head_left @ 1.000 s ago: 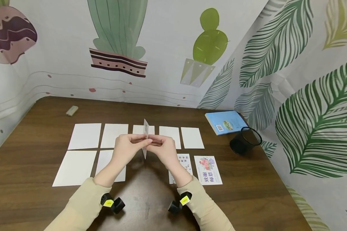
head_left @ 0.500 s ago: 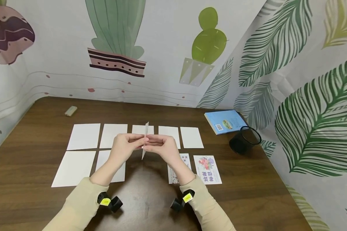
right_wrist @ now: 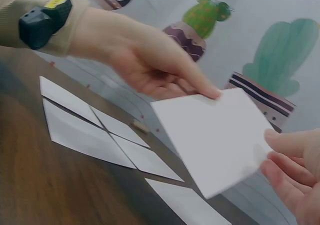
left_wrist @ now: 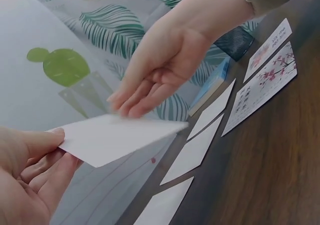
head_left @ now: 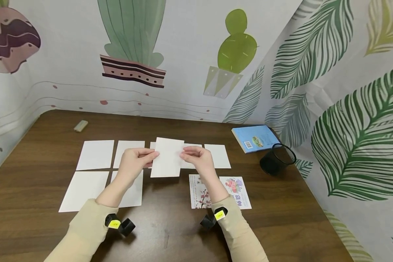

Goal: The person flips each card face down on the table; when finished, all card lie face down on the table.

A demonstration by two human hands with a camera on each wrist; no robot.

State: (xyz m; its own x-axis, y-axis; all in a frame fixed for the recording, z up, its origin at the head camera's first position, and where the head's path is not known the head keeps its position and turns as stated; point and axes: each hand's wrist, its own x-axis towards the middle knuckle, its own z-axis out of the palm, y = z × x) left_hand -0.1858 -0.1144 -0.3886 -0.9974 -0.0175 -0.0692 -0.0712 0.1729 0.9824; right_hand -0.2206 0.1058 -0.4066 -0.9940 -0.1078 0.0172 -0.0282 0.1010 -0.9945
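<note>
A white card [head_left: 167, 157] is held up above the table, its blank side towards the head camera. My left hand [head_left: 135, 163] pinches its left edge between thumb and fingers. At the opposite edge my right hand [head_left: 201, 162] has thumb and fingers on the card, and the right wrist view shows that grip [right_wrist: 295, 170] closely. Below the right forearm lie two printed cards: one with plum blossom branches [head_left: 198, 193], partly covered by the wrist, and one with a flower bouquet [head_left: 234, 186] and purple lettering. The back of the held card is hidden.
Blank cards lie face down in rows, such as the far left card [head_left: 95, 154], the near left card [head_left: 83, 190] and the far right card [head_left: 217, 155]. A blue book [head_left: 257, 139], a black mesh pen holder [head_left: 277, 159] and an eraser-like block [head_left: 81, 126] sit farther out.
The held card has turned from edge-on to showing its blank face. My hands have moved apart, from nearly meeting to opposite edges of the card.
</note>
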